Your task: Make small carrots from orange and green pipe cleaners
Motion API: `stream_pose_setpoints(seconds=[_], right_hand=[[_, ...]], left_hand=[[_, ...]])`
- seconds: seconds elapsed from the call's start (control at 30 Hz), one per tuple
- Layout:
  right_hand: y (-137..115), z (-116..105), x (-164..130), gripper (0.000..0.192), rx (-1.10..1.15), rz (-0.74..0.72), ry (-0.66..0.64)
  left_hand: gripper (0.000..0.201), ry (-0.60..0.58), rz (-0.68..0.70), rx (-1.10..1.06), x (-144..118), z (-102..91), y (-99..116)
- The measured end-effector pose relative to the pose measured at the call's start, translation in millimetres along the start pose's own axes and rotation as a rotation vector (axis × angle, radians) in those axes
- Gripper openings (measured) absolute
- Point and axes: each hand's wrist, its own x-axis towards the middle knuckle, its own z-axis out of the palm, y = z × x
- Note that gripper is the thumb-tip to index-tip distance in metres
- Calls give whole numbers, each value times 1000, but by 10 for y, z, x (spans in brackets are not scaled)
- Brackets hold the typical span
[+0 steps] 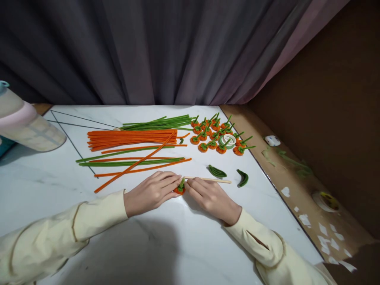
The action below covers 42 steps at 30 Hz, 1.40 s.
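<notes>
Left hand [152,192] and right hand [209,196] both pinch orange flower [179,189] between fingertips | stick [208,179] beyond right hand | orange stems [130,138] beyond left hand

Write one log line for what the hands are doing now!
left hand: holds orange pumpkin | right hand: holds wooden stick | finished pumpkins: behind

Grey curtain [166,51] behind white marble table [148,245]; brown wall [335,99] at right.
</notes>
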Motion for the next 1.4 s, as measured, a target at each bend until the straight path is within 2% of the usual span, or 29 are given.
stream_pose_setpoints(seconds=[0.1,0.2,0.33,0.7,0.83,1.1,1.4], right_hand=[[2,-7,-4,27,-81,-54,17],[0,-9,-5,27,-109,-84,42],[-1,-10,-6,26,-103,-117,70],[23,-3,-23,28,-183,-245,54],[26,-1,-39,28,-171,-287,98],[44,15,-33,29,-183,-304,96],[15,19,29,26,-223,-342,79]], left_hand=[[29,-6,70,167,-3,6,-12],[27,66,170,311,2,25,-26],[24,123,238,362,17,41,-34],[19,121,234,364,14,48,-20],[20,140,241,366,11,47,-13],[18,162,246,349,14,29,-5],[20,169,284,491,12,52,11]])
